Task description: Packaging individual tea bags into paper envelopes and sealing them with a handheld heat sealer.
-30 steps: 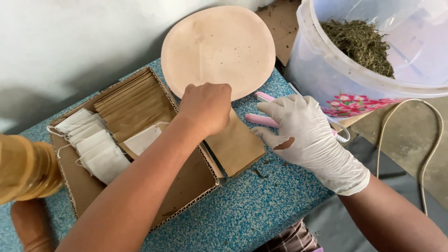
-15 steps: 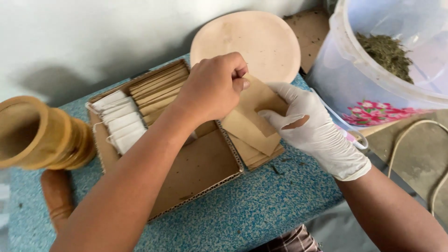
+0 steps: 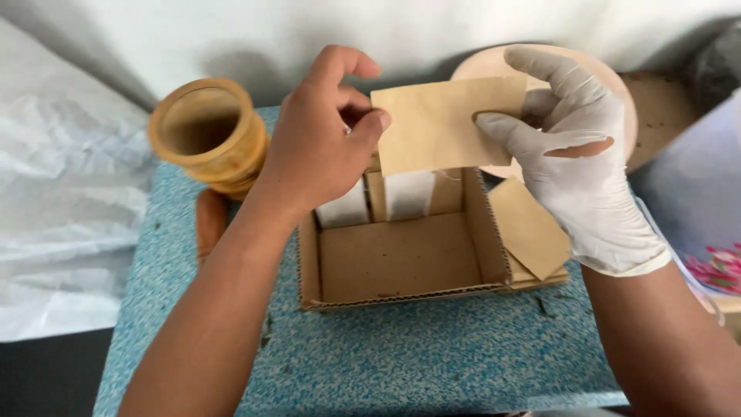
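Observation:
A small brown paper envelope is held up in the air between both hands, above the far edge of a shallow cardboard box. My bare left hand pinches its left edge with thumb and forefinger. My right hand, in a white glove torn at the back, grips its right edge. Inside the box, white tea bags and brown envelopes stand against the far wall. More brown envelopes lie in a loose pile to the right of the box.
A wooden mortar stands at the back left of the blue speckled table, with a wooden pestle lying beside it. A round pale plate sits behind my right hand. A plastic bucket is at the right edge.
Both hands have lifted one brown envelope off the pile and raised it over the box. The view has swung left, so the bucket is mostly out of sight.

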